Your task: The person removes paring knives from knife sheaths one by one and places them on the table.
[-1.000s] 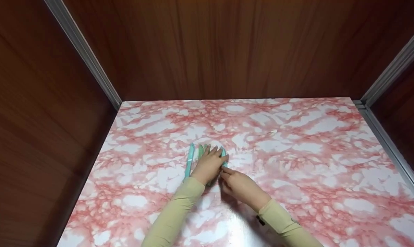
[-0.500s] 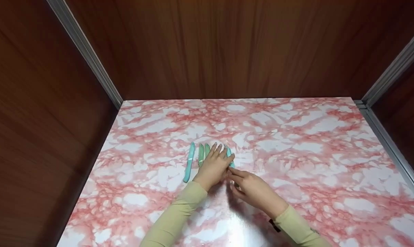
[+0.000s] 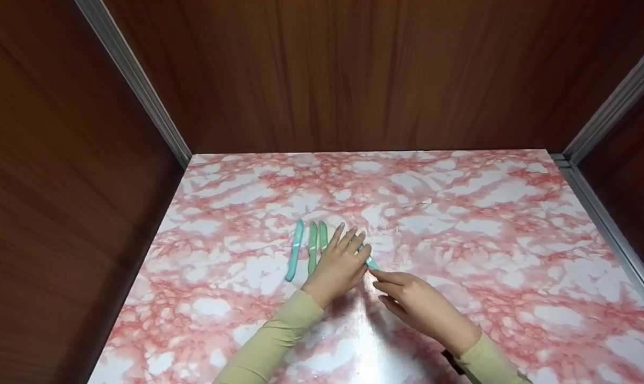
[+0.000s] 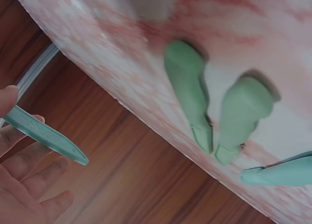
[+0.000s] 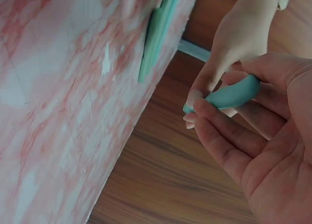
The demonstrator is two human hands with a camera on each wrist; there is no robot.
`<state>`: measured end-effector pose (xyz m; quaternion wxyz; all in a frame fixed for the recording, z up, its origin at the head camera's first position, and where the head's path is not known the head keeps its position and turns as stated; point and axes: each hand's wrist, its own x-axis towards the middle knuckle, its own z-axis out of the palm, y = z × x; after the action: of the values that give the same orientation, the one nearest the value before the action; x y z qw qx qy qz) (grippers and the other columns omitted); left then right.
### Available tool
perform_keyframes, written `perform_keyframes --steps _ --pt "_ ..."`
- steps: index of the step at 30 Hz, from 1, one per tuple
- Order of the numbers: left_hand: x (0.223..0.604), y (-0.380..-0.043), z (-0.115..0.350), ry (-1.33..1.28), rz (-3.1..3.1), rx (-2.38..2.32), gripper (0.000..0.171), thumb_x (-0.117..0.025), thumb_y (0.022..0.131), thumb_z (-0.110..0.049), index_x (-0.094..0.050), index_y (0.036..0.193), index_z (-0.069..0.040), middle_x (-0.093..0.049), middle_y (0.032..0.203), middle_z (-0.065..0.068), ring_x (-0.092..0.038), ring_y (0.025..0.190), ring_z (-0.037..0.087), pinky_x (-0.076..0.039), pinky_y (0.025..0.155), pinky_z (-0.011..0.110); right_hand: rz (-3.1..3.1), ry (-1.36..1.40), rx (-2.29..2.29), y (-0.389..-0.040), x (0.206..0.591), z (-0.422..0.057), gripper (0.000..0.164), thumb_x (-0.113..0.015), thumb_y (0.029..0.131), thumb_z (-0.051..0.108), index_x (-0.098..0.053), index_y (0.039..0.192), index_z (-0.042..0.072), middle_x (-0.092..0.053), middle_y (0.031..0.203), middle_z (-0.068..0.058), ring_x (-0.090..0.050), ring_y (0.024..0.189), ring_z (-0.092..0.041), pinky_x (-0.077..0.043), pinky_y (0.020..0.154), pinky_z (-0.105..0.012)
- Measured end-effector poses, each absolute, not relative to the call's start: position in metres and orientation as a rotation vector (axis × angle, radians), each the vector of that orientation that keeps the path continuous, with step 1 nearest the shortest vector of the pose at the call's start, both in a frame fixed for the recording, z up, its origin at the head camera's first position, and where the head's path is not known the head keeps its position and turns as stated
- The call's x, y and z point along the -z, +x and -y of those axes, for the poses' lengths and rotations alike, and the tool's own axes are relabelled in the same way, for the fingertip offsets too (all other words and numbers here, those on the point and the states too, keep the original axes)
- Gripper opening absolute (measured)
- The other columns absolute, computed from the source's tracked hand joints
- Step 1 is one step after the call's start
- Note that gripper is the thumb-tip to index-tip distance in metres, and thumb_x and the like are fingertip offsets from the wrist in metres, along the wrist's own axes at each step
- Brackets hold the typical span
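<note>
Teal tool [image 3: 294, 253] lies on table [image 3: 194, 250] at about nine-thirty from left hand [image 3: 339, 265]. Two green tools [image 3: 313, 240] lie side by side at ten to eleven o'clock. Left hand pinches far end of held tool [image 3: 372, 262], thumb against fingers, other fingers spread. Held tool sits at three o'clock from left hand, apparently above table. Right hand [image 3: 422, 303], at four o'clock, pinches its near end, fingers loosely bent. Work looks partway: three tools lie in row; fourth in hands, not set down.
</note>
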<state>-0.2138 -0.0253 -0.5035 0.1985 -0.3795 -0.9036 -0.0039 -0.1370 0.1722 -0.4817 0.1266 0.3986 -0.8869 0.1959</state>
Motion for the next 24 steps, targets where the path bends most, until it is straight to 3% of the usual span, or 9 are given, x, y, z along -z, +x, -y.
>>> perform_keyframes --steps 7,13,24 --pt "0.498 -0.203 0.022 -1.117 2.472 0.022 0.028 -0.064 0.090 -0.035 -0.062 0.111 -0.016 -0.058 0.126 0.005 -0.046 0.127 0.027 -0.017 0.113 0.048 2.521 1.184 -0.557 -0.125 0.480 -0.185 0.033 -0.072 0.081 -0.001 -0.069 0.113 0.005 -0.055 0.133 -0.008 -0.060 0.109 -0.023 -0.051 0.086 -0.033" --pt "0.498 -0.199 0.019 -1.142 2.385 0.093 0.017 -0.065 0.090 -0.031 -0.064 0.099 -0.016 -0.063 0.110 0.002 -0.052 0.120 0.027 -0.019 0.113 0.048 2.462 1.207 -0.548 -0.119 0.476 -0.194 0.040 -0.072 0.076 -0.009 -0.067 0.113 0.006 -0.054 0.134 -0.007 -0.059 0.111 -0.025 -0.050 0.088 -0.034" --pt "0.499 -0.187 0.016 -1.154 2.334 0.166 0.015 -0.065 0.091 -0.028 -0.057 0.091 -0.015 -0.060 0.089 -0.002 -0.059 0.095 0.017 -0.030 0.109 0.044 2.472 1.144 -0.541 -0.111 0.473 -0.204 0.073 -0.069 0.063 -0.028 -0.063 0.122 0.014 -0.050 0.139 -0.002 -0.053 0.117 -0.027 -0.050 0.089 -0.034"
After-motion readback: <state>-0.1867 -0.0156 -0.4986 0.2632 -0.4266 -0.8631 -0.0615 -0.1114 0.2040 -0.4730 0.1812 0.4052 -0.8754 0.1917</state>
